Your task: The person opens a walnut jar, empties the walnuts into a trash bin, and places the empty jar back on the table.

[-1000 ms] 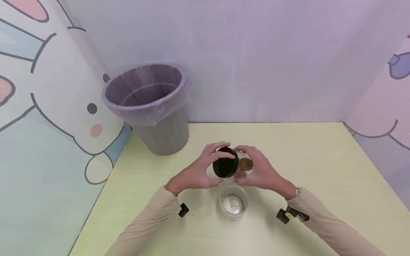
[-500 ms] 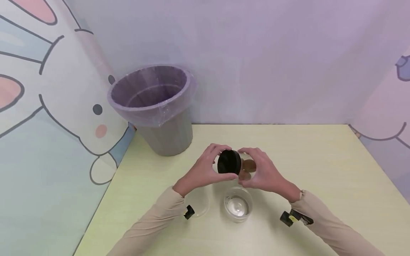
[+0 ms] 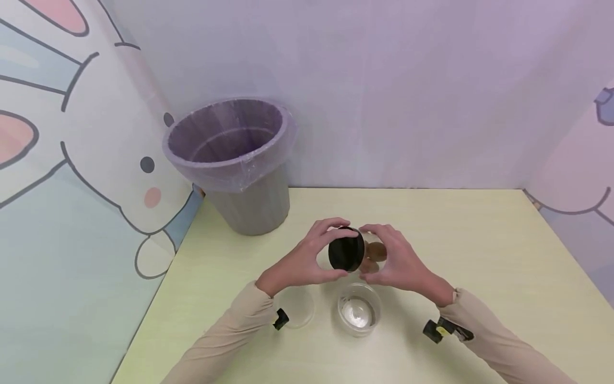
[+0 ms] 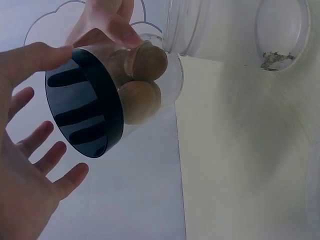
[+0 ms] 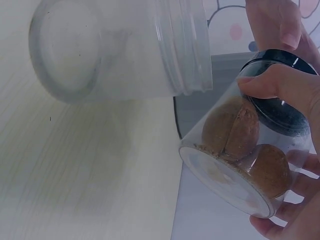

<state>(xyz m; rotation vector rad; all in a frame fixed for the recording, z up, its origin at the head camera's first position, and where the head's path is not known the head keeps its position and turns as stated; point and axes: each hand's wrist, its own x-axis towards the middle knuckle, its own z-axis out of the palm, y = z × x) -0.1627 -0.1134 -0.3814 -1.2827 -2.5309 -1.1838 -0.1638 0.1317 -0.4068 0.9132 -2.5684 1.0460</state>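
Observation:
A clear jar [image 5: 215, 150] with a black lid [image 3: 346, 249] is held up tilted above the table, the lid towards the left. Inside are several brown, rounded, walnut-like pieces [image 5: 270, 170]. My right hand [image 3: 400, 261] grips the jar's clear body. My left hand [image 3: 307, 256] is at the lid. In the left wrist view its thumb touches the lid's edge, while the other fingers [image 4: 42, 132] are spread away from it. Below stands a second clear jar [image 3: 358, 314], uncovered, with a threaded mouth. Dark crumbs show at its base in the left wrist view.
A flat clear disc [image 3: 299, 309] lies on the pale table [image 3: 455, 234], left of the second jar and partly behind my left wrist. A grey bin [image 3: 249, 208] with a clear liner stands at the back left, against the wall.
My left thumb, which lay across the lid's lower edge half a second ago, has drawn back, and its fingers have shifted on the lid. My right hand still holds the jar.

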